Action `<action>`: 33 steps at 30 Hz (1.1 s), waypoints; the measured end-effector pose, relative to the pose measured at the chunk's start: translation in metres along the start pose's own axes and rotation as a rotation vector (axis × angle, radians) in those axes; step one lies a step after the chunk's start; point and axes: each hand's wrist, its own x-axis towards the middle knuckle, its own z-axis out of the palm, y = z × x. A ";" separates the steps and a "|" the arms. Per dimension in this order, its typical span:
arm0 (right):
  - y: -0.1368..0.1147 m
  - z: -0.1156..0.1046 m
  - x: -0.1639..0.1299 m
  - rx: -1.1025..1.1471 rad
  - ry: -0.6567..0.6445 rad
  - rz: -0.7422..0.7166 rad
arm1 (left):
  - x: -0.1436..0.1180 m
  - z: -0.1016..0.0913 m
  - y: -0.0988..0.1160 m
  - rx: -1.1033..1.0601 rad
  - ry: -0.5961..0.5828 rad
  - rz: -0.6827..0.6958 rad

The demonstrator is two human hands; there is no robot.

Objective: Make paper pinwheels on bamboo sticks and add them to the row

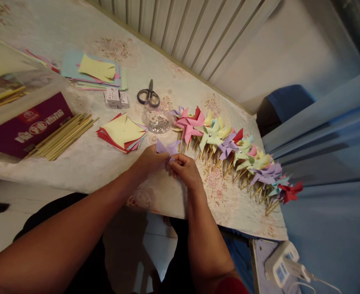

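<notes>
At table's near edge: left hand [150, 161] and right hand [186, 170] both pinching lilac paper [166, 148]. Beside: finished pinwheels [229, 149], cut squares [123, 132], pin dish [157, 119], scissors [149, 95], sticks [65, 135].

The table [84, 163] has a pale floral cloth over it, kinda worn-looking. Behind it there's a white ribbed wall panel [195, 28], then plain white wall [305, 45]. Blue fabric [329, 134] fills the right side. Light's dim and warm, with a white floor [2, 228] below.
</notes>
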 end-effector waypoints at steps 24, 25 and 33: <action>0.005 0.022 0.000 -0.001 0.385 0.005 | -0.001 0.001 0.002 -0.107 0.010 -0.023; 0.006 0.023 0.001 0.000 0.401 0.009 | -0.001 0.001 0.003 -0.106 0.010 -0.027; 0.005 0.025 -0.001 -0.022 0.426 0.009 | -0.002 0.001 0.004 -0.109 0.016 -0.022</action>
